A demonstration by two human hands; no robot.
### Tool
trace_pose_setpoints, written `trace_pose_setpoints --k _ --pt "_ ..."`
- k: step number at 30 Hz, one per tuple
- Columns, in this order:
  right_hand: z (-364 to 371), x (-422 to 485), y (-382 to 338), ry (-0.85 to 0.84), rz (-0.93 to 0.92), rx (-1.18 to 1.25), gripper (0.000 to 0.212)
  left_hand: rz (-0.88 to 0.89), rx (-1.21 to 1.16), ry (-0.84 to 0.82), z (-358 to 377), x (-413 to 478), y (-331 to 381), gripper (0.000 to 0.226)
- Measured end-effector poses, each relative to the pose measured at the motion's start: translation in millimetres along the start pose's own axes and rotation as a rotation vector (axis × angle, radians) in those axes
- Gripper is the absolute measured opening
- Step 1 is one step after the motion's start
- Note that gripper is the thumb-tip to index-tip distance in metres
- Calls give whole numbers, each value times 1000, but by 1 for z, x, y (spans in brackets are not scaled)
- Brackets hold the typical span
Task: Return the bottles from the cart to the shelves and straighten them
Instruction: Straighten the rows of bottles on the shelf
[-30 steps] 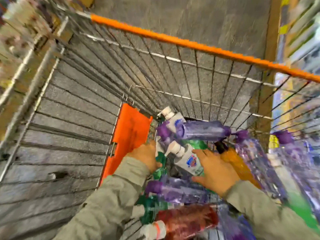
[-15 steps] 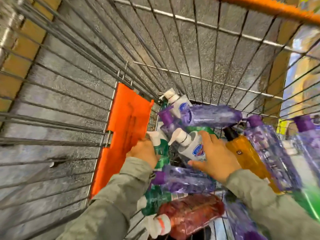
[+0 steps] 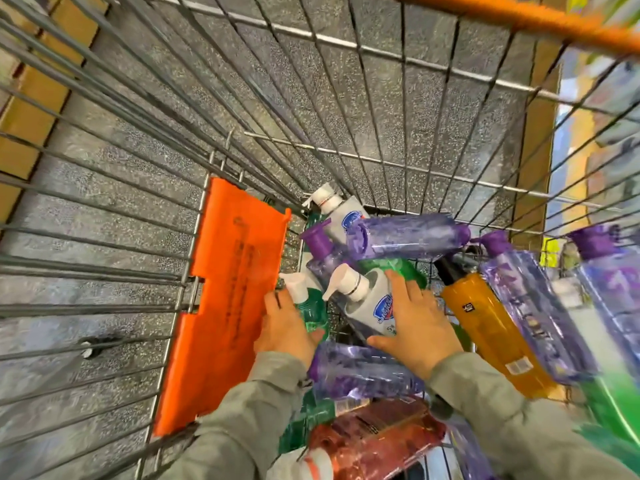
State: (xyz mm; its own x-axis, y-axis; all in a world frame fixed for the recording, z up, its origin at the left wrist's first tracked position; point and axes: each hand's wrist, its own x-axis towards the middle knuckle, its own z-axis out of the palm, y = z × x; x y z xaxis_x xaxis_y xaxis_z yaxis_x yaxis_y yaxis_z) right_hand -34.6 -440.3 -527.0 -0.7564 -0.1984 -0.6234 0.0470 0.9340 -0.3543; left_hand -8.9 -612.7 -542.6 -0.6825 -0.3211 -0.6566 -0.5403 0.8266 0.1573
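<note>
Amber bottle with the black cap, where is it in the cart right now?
The amber bottle lies in the cart, right of centre in the head view, between the right hand and a purple bottle on its right.

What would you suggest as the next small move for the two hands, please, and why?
Probably lift both bottles up out of the cart: the left hand grips the green pump bottle, the right hand the white pump bottle, and both lie on top of the pile.
</note>
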Motion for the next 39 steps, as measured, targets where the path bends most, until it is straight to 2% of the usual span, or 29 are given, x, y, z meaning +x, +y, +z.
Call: trace_pose_setpoints --k 6,15,22,25,27,35,39 --pt "8 2 5 25 0 -19 98 -29 -292 39 18 6 -5 66" --pt "16 8 13 68 3 30 91 -92 3 15 22 11 13 89" --pt "21 13 18 74 8 62 84 -92 -52 37 30 11 6 95" --pt "22 14 19 71 30 112 77 -97 -207 -21 31 12 4 86" --pt "21 14 20 60 37 124 75 -102 -214 -42 27 11 3 84" --pt "20 2 24 76 9 69 80 -37 -164 5 4 15 3 92" --pt "19 -11 33 141 51 223 87 37 -185 50 -20 15 7 93"
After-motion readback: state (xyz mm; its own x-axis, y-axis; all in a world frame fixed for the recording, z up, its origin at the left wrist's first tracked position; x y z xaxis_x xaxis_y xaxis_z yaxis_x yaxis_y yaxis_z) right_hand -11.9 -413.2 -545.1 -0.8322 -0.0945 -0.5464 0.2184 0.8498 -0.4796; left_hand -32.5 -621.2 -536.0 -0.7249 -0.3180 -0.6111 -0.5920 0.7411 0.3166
